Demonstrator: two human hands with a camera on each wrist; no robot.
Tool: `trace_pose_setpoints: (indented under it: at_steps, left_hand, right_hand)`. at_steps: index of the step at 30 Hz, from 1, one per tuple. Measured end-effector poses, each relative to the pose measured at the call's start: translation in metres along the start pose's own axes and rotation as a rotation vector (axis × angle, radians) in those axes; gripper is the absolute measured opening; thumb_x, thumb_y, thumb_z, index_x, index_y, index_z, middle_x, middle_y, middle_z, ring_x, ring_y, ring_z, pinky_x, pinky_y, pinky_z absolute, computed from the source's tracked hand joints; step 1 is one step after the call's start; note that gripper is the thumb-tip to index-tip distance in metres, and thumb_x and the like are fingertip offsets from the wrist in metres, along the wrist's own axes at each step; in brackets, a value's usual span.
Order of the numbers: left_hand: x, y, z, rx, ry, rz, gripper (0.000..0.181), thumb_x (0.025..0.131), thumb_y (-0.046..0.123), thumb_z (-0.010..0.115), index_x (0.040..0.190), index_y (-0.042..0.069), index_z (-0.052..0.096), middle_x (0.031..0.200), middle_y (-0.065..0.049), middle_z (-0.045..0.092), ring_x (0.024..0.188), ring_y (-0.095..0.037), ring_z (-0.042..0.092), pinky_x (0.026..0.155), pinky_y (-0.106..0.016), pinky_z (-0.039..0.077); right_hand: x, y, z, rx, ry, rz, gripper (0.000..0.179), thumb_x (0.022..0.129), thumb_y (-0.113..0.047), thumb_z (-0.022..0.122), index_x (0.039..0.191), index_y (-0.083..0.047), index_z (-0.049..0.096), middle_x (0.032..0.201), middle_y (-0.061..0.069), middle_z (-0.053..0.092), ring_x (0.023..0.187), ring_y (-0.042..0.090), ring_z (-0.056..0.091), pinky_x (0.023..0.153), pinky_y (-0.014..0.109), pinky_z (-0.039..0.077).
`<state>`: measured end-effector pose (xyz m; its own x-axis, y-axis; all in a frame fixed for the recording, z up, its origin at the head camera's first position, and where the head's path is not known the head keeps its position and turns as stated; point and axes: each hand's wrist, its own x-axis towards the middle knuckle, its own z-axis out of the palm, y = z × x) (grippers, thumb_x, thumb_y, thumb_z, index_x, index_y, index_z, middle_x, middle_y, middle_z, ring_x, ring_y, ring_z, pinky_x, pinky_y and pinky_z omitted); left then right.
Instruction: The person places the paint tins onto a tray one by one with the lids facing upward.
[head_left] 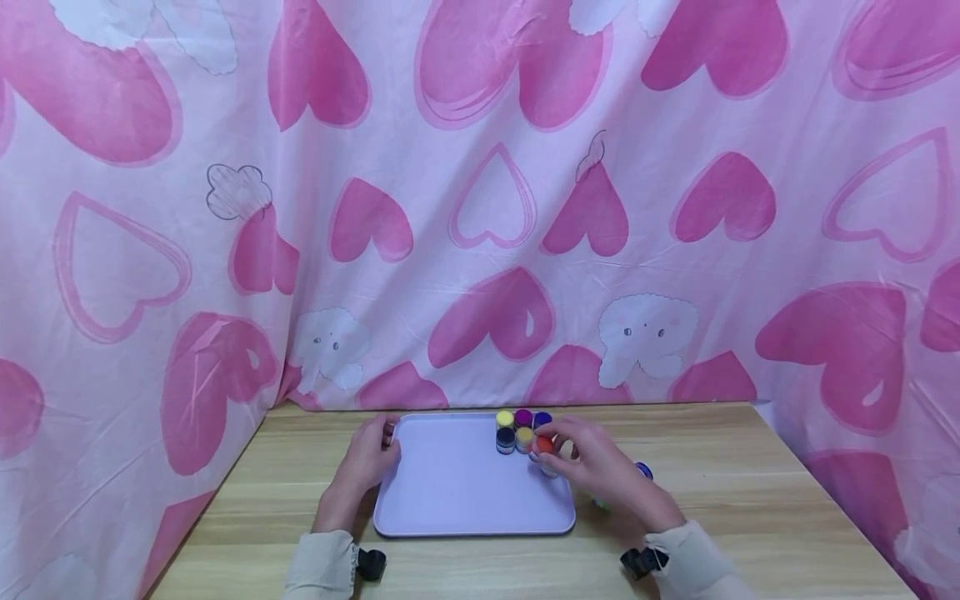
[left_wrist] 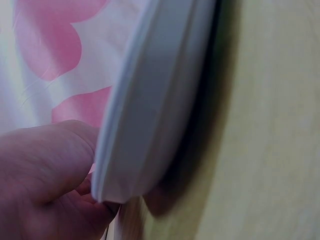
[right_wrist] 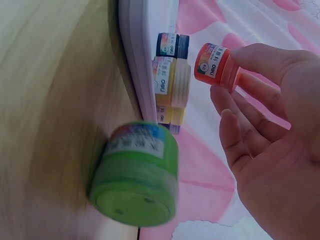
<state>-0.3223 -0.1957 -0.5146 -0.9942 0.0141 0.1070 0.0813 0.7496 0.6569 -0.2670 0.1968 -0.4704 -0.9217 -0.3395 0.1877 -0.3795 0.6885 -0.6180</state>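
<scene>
A pale lilac tray (head_left: 450, 500) lies on the wooden table. My left hand (head_left: 369, 454) grips its left edge; in the left wrist view the thumb presses the tray rim (left_wrist: 112, 125) and the fingers reach round its underside. Between thumb and fingertips, my right hand (head_left: 592, 458) pinches an orange-red paint jar (right_wrist: 212, 62) at its lid, over the tray's right part. Beside it on the tray stand a black-lidded jar (head_left: 506, 439), an ochre jar (head_left: 524, 439), a yellow jar (head_left: 505, 419), a magenta jar (head_left: 522, 418) and a blue jar (head_left: 542, 418), close together.
A green paint jar (right_wrist: 137, 170) stands on the table right of the tray, mostly behind my right arm in the head view. A blue lid (head_left: 643, 471) shows past that forearm. A pink heart-patterned curtain (head_left: 487, 208) hangs behind the table (head_left: 712, 467).
</scene>
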Motion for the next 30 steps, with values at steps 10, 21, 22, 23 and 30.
trace_pose_setpoints:
  at_steps: [10, 21, 22, 23, 30]
  left_hand:
    - [0.001, 0.0, 0.002, -0.008, 0.004, -0.008, 0.042, 0.099, 0.001, 0.068, 0.14, -0.002, 0.061, 0.117, -0.016, 0.067, 0.101, -0.026, 0.062, 0.093, -0.045, 0.06]
    - [0.0, 0.0, 0.002, -0.005, 0.049, 0.048, 0.04, 0.095, -0.002, 0.068, 0.135, -0.005, 0.064, 0.109, -0.016, 0.068, 0.097, -0.026, 0.063, 0.089, -0.044, 0.058]
    - [-0.001, 0.0, 0.002, -0.004, 0.055, 0.058, 0.04, 0.094, -0.003, 0.068, 0.134, -0.005, 0.064, 0.108, -0.016, 0.068, 0.097, -0.026, 0.063, 0.089, -0.044, 0.058]
    - [-0.001, 0.0, 0.002, -0.003, 0.061, 0.067, 0.04, 0.093, -0.003, 0.068, 0.133, -0.005, 0.065, 0.107, -0.016, 0.068, 0.096, -0.026, 0.063, 0.088, -0.043, 0.058]
    - [-0.002, 0.0, 0.001, -0.011, 0.051, 0.053, 0.041, 0.094, -0.003, 0.068, 0.134, -0.005, 0.064, 0.109, -0.016, 0.068, 0.097, -0.025, 0.064, 0.088, -0.044, 0.058]
  right_hand:
    - [0.008, -0.003, 0.009, -0.009, -0.014, -0.009, 0.042, 0.095, -0.027, 0.085, 0.135, -0.023, 0.075, 0.11, -0.014, 0.07, 0.102, 0.013, 0.064, 0.078, 0.023, 0.06]
    - [0.007, -0.001, 0.016, -0.077, -0.058, -0.051, 0.04, 0.097, -0.024, 0.083, 0.137, -0.025, 0.076, 0.119, -0.008, 0.07, 0.107, 0.011, 0.065, 0.094, 0.031, 0.064]
    - [0.007, -0.001, 0.017, -0.083, -0.058, -0.05, 0.041, 0.097, -0.024, 0.083, 0.137, -0.025, 0.076, 0.119, -0.008, 0.07, 0.107, 0.011, 0.064, 0.094, 0.032, 0.064]
    - [0.007, 0.0, 0.018, -0.093, -0.055, -0.054, 0.04, 0.097, -0.024, 0.083, 0.137, -0.025, 0.076, 0.119, -0.008, 0.07, 0.107, 0.011, 0.064, 0.094, 0.034, 0.064]
    - [0.007, 0.002, 0.025, -0.171, -0.013, -0.053, 0.034, 0.098, -0.028, 0.082, 0.131, -0.026, 0.078, 0.123, -0.009, 0.072, 0.115, 0.013, 0.063, 0.105, 0.047, 0.058]
